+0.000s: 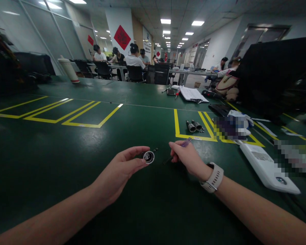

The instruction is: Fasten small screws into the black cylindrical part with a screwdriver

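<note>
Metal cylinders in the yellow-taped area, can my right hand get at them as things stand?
Probably yes: only flat yellow tape lies between your right hand and the metal cylinders, though the purple-handled tool it holds could hinder grasping.

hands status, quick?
Left hand: holding the round metal part between thumb and fingers.
Right hand: closed around the slim purple-handled tool.

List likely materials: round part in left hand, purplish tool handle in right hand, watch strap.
Round part in the left hand: probably metal, polished; bright glints along its rim.
Tool handle in the right hand: possibly plastic; purplish tint, but too small to be sure.
Watch strap: likely silicone or rubber, matte; pale, slotted, soft sheen only.
</note>
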`<state>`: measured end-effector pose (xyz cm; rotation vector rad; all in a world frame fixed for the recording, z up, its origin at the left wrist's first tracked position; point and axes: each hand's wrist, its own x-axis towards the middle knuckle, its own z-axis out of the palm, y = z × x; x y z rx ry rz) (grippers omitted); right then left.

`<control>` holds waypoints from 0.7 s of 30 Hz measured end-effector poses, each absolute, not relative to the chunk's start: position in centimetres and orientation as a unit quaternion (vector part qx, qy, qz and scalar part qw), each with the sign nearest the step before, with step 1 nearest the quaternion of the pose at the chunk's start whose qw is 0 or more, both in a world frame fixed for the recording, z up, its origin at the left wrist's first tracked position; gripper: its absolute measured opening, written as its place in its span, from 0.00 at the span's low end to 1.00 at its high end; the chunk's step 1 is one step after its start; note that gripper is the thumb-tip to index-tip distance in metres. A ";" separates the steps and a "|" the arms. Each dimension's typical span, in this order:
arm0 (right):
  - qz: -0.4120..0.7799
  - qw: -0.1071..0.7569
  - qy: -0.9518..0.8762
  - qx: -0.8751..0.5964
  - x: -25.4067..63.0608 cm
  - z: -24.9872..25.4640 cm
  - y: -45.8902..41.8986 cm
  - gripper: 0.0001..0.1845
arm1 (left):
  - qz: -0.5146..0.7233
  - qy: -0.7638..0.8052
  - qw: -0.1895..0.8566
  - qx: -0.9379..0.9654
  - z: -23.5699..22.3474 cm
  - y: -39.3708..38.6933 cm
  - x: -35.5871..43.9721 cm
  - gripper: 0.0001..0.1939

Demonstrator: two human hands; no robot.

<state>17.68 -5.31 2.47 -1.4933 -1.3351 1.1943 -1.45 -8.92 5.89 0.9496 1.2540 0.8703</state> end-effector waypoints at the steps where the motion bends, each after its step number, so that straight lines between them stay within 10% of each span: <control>1: 0.488 0.403 -0.504 -0.588 17.8 2.4 -5.6 0.16 | 0.372 0.550 0.620 0.418 5.6 -9.0 -1.5 0.16; 9: 0.554 0.425 -0.414 -0.584 18.2 1.3 -4.8 0.15 | 0.343 0.552 0.584 0.487 4.5 -9.4 -1.6 0.17; 21: 0.275 0.443 -0.689 -0.504 17.8 1.5 -8.4 0.19 | 0.354 0.548 0.603 0.460 4.1 -9.1 -2.0 0.18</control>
